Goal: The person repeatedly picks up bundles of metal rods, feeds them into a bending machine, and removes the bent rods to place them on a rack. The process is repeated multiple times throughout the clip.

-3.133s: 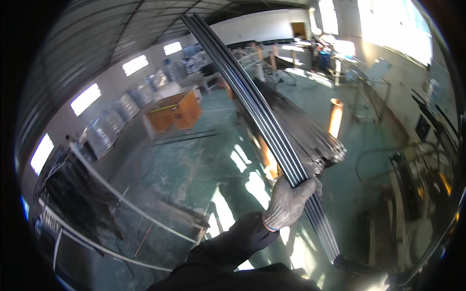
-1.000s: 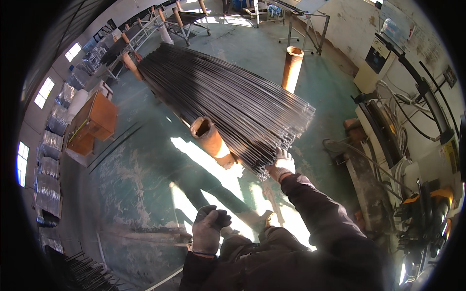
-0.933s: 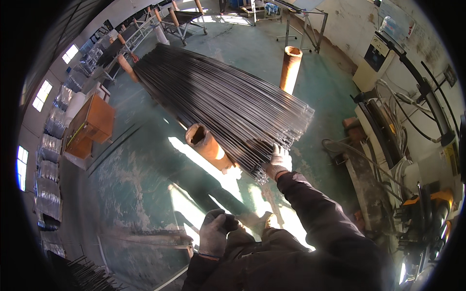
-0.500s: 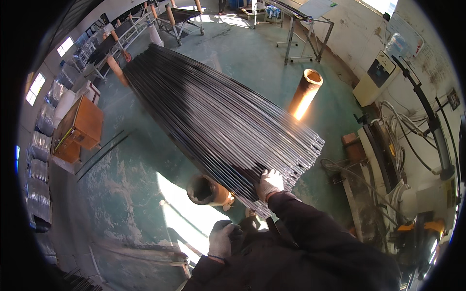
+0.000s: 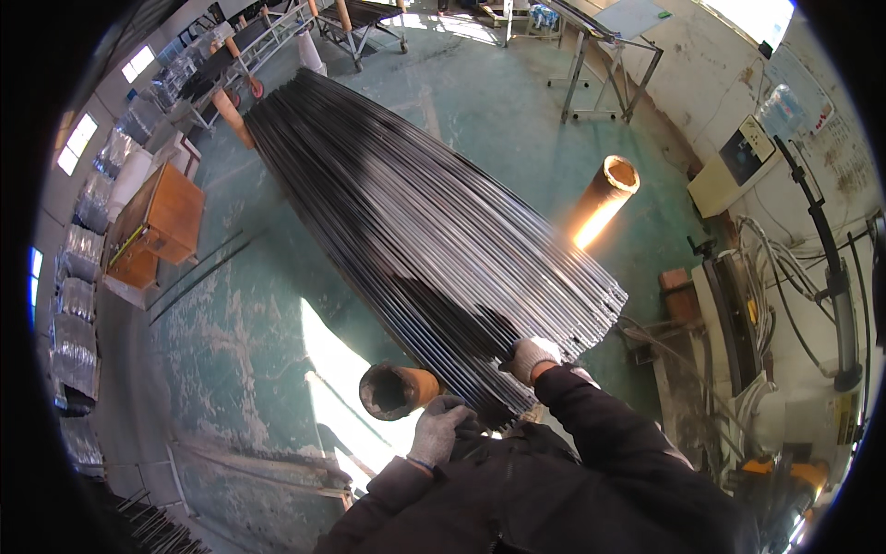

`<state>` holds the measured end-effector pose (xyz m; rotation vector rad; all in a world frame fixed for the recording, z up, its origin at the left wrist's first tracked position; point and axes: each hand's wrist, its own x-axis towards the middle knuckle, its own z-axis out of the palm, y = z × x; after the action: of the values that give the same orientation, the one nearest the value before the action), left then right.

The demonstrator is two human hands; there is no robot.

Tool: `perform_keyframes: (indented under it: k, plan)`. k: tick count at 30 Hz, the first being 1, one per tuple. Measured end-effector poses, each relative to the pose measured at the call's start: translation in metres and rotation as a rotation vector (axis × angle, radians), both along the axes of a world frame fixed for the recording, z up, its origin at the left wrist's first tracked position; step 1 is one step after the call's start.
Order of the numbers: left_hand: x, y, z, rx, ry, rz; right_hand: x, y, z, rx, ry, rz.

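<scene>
A broad layer of long, dark, thin rods (image 5: 406,222) runs from the far left to close in front of me, with the near ends fanned out. My right hand (image 5: 535,358), in a pale knit glove, bears on the rods near these ends. Its fingers are bent down, closed around rods there. My left hand (image 5: 437,430), gloved as well, is at the near left corner of the layer, beside a brown cardboard tube (image 5: 399,390). Its fingers are pressed together, and whatever they hold is hidden. Shadow darkens the rods by both hands.
Another cardboard tube (image 5: 604,203) stands upright beyond the rods' right edge. Machinery with hoses (image 5: 738,305) lines the right wall. A wooden cabinet (image 5: 157,222) is on the left, with two thin rods (image 5: 198,277) on the floor by it. Wheeled racks (image 5: 355,28) stand far back.
My left hand has risen from near my body to the rods' near corner. The right hand remains on the rod ends, its fingers now more bent. The view has shifted slightly.
</scene>
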<state>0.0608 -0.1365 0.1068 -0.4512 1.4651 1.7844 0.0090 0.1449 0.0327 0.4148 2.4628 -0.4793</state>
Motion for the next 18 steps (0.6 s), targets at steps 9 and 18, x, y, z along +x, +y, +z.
perform_keyframes:
  k: [9,18]
  plan:
    - [-0.015,0.033,0.000,-0.024,0.049,-0.013,0.006,0.022,0.038,-0.579,-0.036,-0.410]
    - [-0.066,0.084,-0.045,0.275,-0.054,0.080,0.162,0.061,0.098,-0.201,0.150,-0.204]
